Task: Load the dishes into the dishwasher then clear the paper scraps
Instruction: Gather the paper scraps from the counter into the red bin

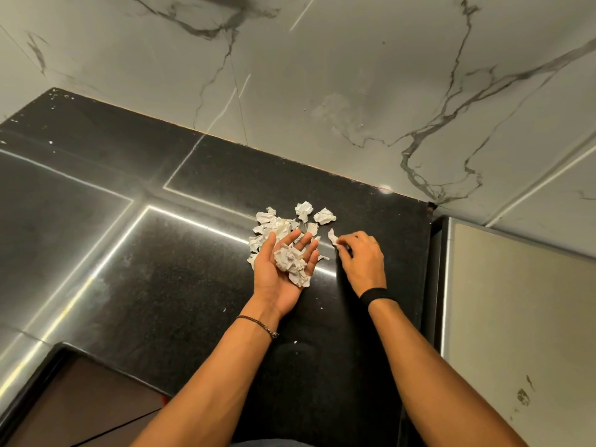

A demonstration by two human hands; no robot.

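Several crumpled white paper scraps [280, 224] lie in a loose pile on the black counter [180, 253], with two more balls [325, 216] just behind. My left hand [274, 279] is palm up over the pile, fingers straight, carrying a heap of crumpled scraps [292, 262] in the palm. My right hand [362, 259] is palm down to the right of it and pinches one small scrap [332, 237] at its fingertips, just above the counter.
A marble-patterned wall [322, 75] rises behind the counter. A pale appliance top [516, 317] adjoins the counter's right edge. Tiny white crumbs [225, 309] dot the counter near my wrists. The counter's front edge and brown floor [80, 408] show at lower left.
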